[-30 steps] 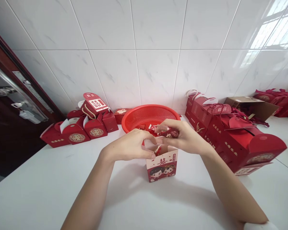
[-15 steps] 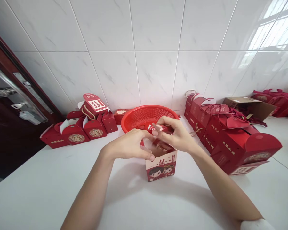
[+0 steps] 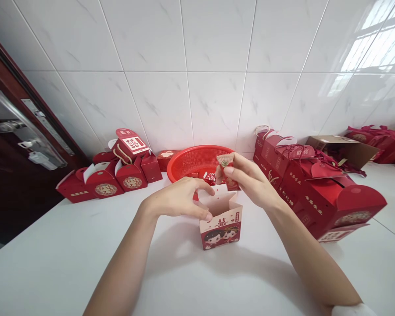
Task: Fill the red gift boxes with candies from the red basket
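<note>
A small red and cream box (image 3: pixel 221 232) printed with two cartoon faces stands upright on the white table, its top open. My left hand (image 3: pixel 179 197) is curved around the box's left side, thumb at the front edge and fingers at the back flap. Above the box's back right corner, my right hand (image 3: pixel 248 177) pinches a small wrapped packet (image 3: pixel 225 162), beige at the top and red below. Just behind sits a red plastic basket (image 3: pixel 197 157) with red wrapped pieces (image 3: pixel 210 177) in it, partly hidden by my hands.
Red gift boxes (image 3: pixel 107 182) are grouped at the left by the wall. More red boxes (image 3: pixel 316 197) line the right side, with an open cardboard box (image 3: pixel 358 151) behind them. A dark red door (image 3: pixel 6 175) with a metal handle is at the far left.
My right hand has lifted up and slightly right from the box's opening, and the packet now shows clearly in its fingers. My left hand has stayed on the box.
</note>
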Motion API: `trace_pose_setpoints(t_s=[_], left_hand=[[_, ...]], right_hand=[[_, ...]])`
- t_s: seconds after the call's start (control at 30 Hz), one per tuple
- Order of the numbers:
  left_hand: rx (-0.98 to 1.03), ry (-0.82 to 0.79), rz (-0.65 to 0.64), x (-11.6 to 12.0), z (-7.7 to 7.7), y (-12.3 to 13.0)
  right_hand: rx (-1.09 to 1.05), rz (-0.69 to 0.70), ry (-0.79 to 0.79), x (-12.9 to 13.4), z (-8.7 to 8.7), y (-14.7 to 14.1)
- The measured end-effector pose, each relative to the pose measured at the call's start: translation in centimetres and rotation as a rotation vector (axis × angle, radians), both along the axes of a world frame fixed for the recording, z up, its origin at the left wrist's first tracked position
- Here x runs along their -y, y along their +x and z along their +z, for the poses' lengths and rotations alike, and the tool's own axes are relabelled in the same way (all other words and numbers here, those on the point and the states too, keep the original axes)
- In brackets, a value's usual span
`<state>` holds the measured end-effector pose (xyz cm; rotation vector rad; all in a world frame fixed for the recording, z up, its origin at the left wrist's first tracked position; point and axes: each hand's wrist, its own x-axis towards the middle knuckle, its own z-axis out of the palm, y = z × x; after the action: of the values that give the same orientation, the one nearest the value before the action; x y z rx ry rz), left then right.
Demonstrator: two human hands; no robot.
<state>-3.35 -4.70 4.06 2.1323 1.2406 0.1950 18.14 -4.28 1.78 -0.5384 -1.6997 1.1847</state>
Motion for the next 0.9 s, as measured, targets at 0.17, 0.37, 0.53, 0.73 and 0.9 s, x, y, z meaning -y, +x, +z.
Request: trace_pose_setpoints(t_s=[0.17,0.37,0.53,0.73,0.9], left_hand=[[0.022,0.002,-0.036,-0.1,-0.1,0.0],[0.037,0.003,-0.04,-0.2,-0.2,0.0],[0.034,-0.001,-0.034,-0.1,-0.1,0.1],[0.043,0.025,-0.069,-0.2,-0.2,0.1],[0.011,0.02,-0.04,-0.3,-0.3,-0.1]], right_hand=[[0.389,0.178,0.213,-0.2,0.2,0.6],[0.466,-0.032,0.331,0.1,1.3,1.9],[0.433,-0.097,0.389,0.9,1.8,2.1],[0.725,0.204,0.358,1.2,1.2,1.6],[0.576,-0.069,0.425,1.7,1.6,1.9]])
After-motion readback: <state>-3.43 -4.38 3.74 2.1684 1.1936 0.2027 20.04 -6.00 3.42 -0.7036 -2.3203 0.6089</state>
